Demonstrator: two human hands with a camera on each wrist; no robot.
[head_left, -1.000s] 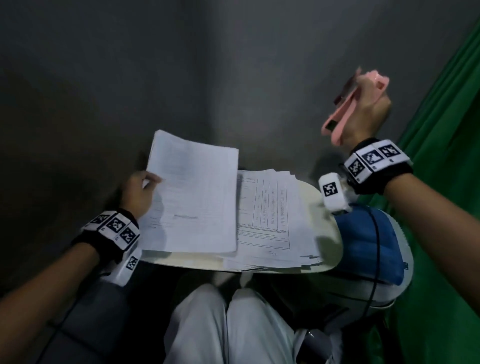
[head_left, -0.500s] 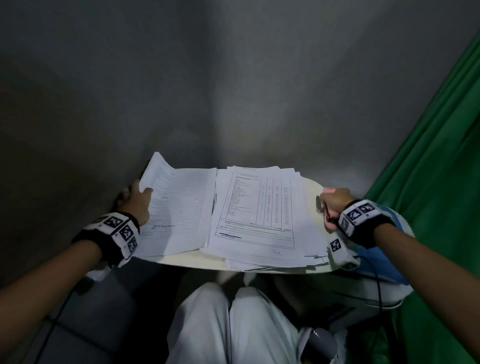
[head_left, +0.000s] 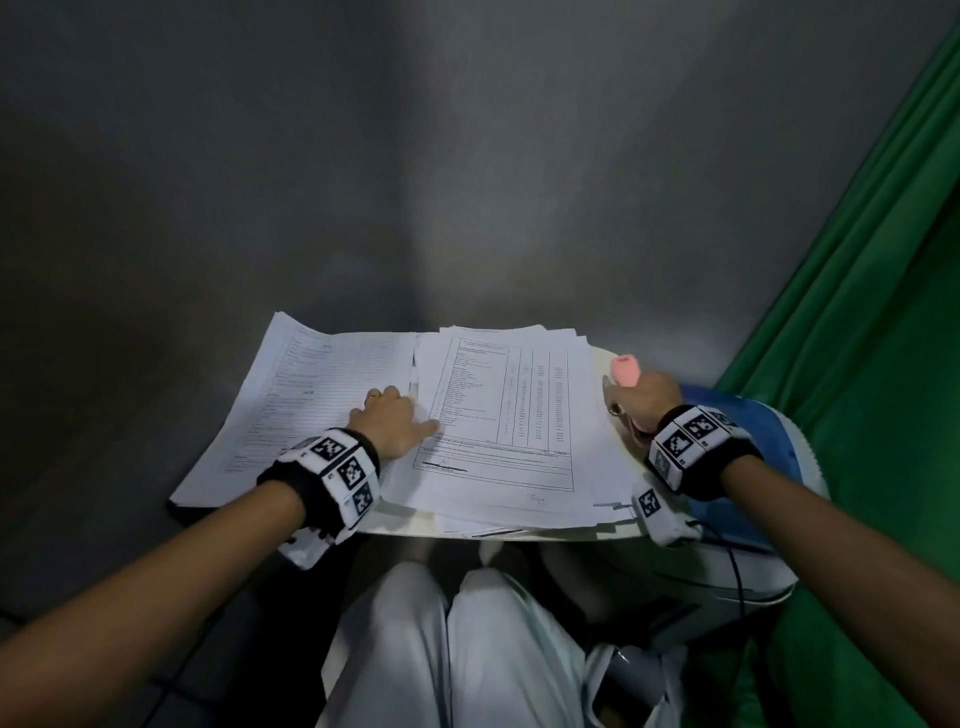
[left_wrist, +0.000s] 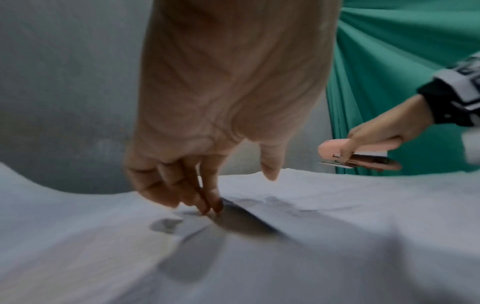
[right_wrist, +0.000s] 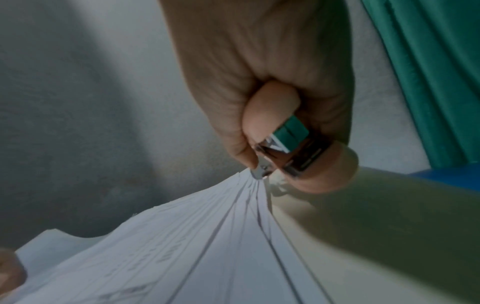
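Two batches of printed paper lie side by side on a small cream table (head_left: 621, 527). The left stack (head_left: 291, 410) is under my left hand (head_left: 390, 413), whose straight fingertips (left_wrist: 207, 205) press down beside the edge of the right stack (head_left: 511, 415). The thumb points toward that right stack. My right hand (head_left: 644, 400) grips a pink stapler (head_left: 625, 370) at the table's right edge, just off the right stack. The left wrist view shows the pink stapler (left_wrist: 358, 153) held level above the paper. In the right wrist view the stapler's metal end (right_wrist: 283, 152) hangs over the paper's corner.
A blue and white seat (head_left: 748, 499) stands right of the table, with a black cable across it. A green curtain (head_left: 857, 312) hangs on the right. Grey walls (head_left: 363, 156) meet in a corner behind the table. My knees in white trousers (head_left: 457, 649) sit below the table edge.
My right hand came down from high in the air with the stapler to the table's right edge. My left hand laid its sheaf flat and slid onto the papers' middle.
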